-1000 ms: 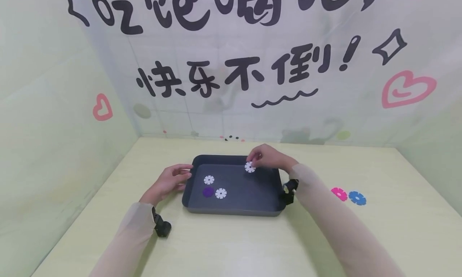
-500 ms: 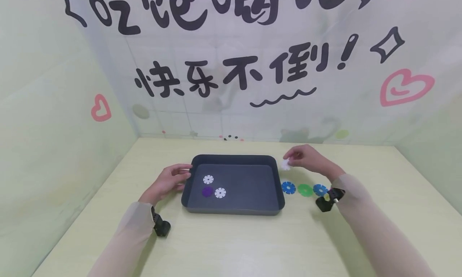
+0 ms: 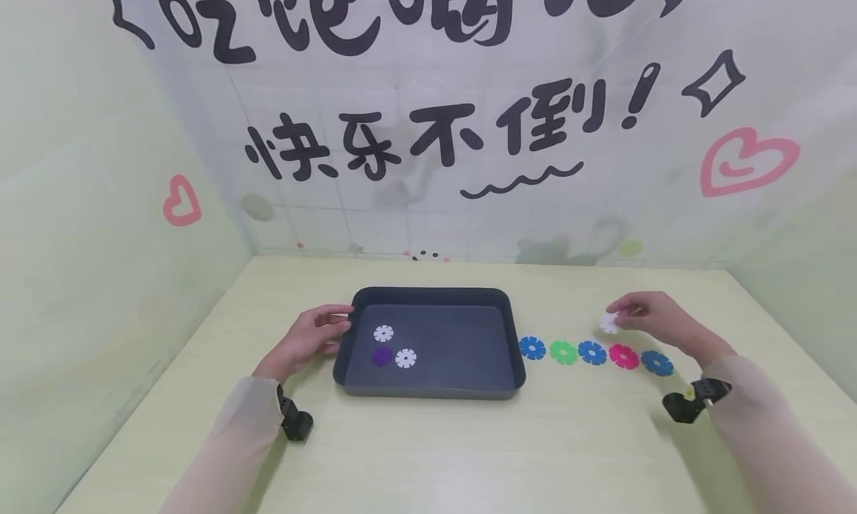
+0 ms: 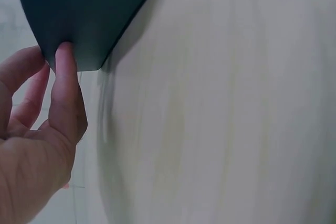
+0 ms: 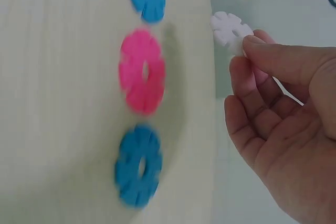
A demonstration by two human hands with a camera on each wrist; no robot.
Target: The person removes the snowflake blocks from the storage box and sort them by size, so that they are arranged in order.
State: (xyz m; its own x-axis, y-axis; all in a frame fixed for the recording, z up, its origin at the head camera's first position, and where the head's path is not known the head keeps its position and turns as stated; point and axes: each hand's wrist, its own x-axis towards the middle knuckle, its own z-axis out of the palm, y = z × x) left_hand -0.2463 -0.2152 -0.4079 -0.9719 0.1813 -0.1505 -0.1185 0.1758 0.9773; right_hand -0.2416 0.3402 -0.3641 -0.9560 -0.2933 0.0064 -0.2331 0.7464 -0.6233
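My right hand (image 3: 646,317) pinches a white snowflake disc (image 5: 230,31) between thumb and fingers, held up over the table behind a row of discs. That row has a blue disc (image 3: 532,348), a green one (image 3: 564,352), another blue one (image 3: 592,352), a pink one (image 3: 624,356) and a blue one (image 3: 658,363) at the right end. My left hand (image 3: 308,339) touches the left end of a dark grey tray (image 3: 428,393) with its fingertips, fingers fairly straight. Inside the tray lie two white discs, one at the back (image 3: 384,333) and one in front (image 3: 405,358), beside a purple disc (image 3: 382,356).
The pale wood-look table (image 3: 415,454) carries the tray and the row, which begins right at the tray's right wall. Behind stands a printed cloth backdrop (image 3: 428,224). Similar pale cloth walls close off the left (image 3: 120,291) and right sides.
My right hand has moved right with the white disc, from over the tray to behind the row's right part, uncovering the discs its arm hid. The left hand stays at the tray.
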